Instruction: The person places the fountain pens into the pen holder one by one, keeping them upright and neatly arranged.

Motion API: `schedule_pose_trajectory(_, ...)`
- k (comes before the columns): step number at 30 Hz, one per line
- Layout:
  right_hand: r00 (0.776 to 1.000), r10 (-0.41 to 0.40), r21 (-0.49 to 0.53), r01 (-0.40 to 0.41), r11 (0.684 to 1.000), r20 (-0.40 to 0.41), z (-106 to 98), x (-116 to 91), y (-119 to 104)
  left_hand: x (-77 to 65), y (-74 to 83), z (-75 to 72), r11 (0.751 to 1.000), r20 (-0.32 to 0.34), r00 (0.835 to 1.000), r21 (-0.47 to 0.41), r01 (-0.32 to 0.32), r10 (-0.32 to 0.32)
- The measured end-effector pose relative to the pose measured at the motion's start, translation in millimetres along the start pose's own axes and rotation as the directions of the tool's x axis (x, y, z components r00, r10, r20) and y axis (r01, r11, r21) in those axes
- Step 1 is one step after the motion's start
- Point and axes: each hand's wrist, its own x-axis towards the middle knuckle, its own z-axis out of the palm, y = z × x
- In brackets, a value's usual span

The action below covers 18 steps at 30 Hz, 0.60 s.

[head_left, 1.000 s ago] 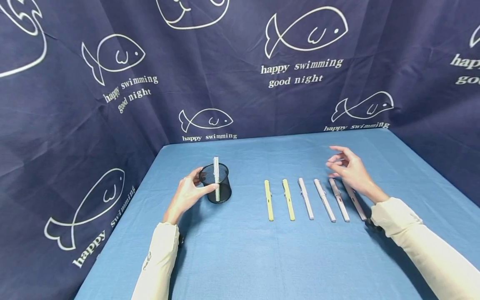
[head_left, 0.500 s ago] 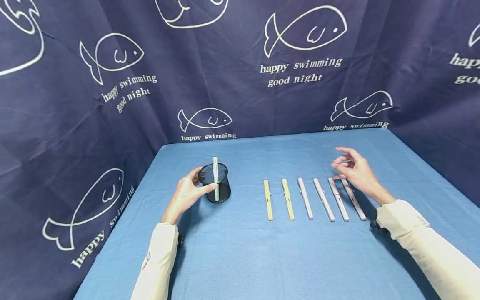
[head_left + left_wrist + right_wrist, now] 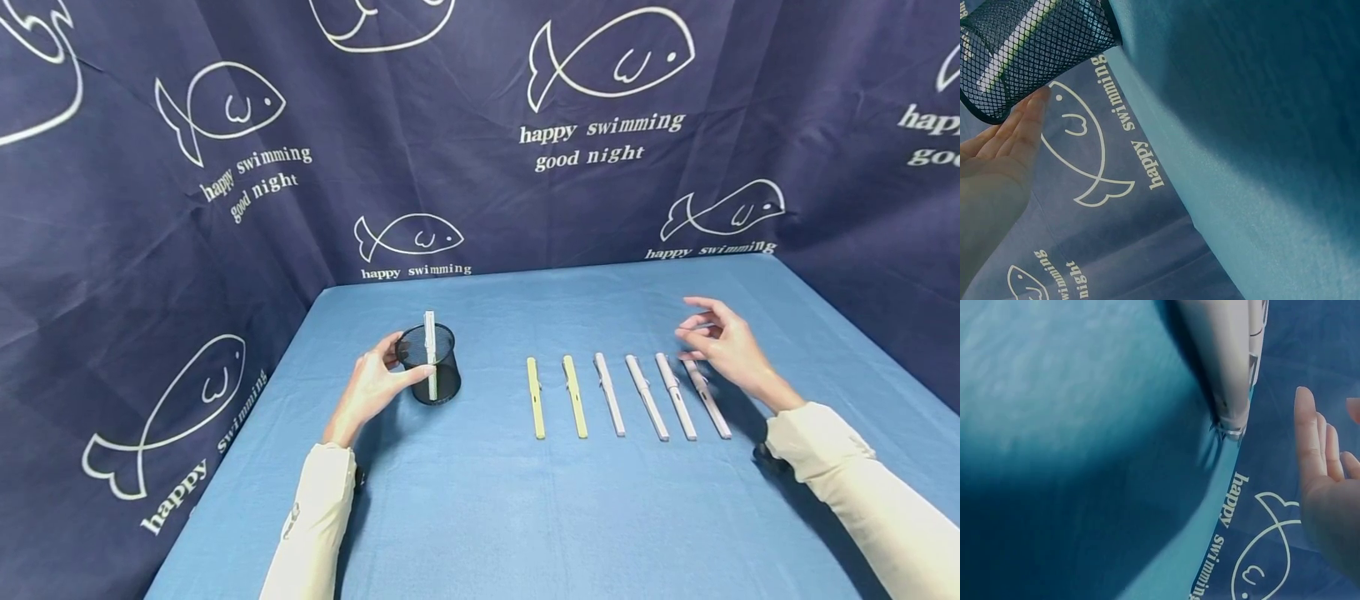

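My left hand grips a black mesh pen cup by its side, thumb across the front. One white-and-green pen stands in the cup, its top above the rim; the left wrist view shows it through the mesh. On the right, my right hand hovers with loosely bent fingers and holds nothing. Its fingertips are close over the far end of the rightmost pale pink pen. In the right wrist view that hand is apart from the pale pen in the foreground.
Left of that pen lie two more pale pink pens, a whitish pen and two yellow pens, in a row on the blue tablecloth. A dark blue fish-print curtain surrounds the table's back and sides.
My right hand has moved to the right and slightly nearer, uncovering more of the rightmost pens. The left hand and the pen cup have stayed in place.
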Motion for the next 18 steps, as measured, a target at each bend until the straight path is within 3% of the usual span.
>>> schedule_pose_trajectory(6,1.0,-0.001,-0.053,0.0,0.999,-0.009,-4.2,-3.3,1.7,-0.7,0.3,-0.5,1.0,0.007,1.0,0.001,0.008,-0.008)
schedule_pose_trajectory(18,1.0,0.031,-0.014,-0.031,0.999,0.005,-14.3,-10.2,5.4,-0.4,2.2,-0.8,1.0,0.013,1.0,0.004,0.024,-0.024)
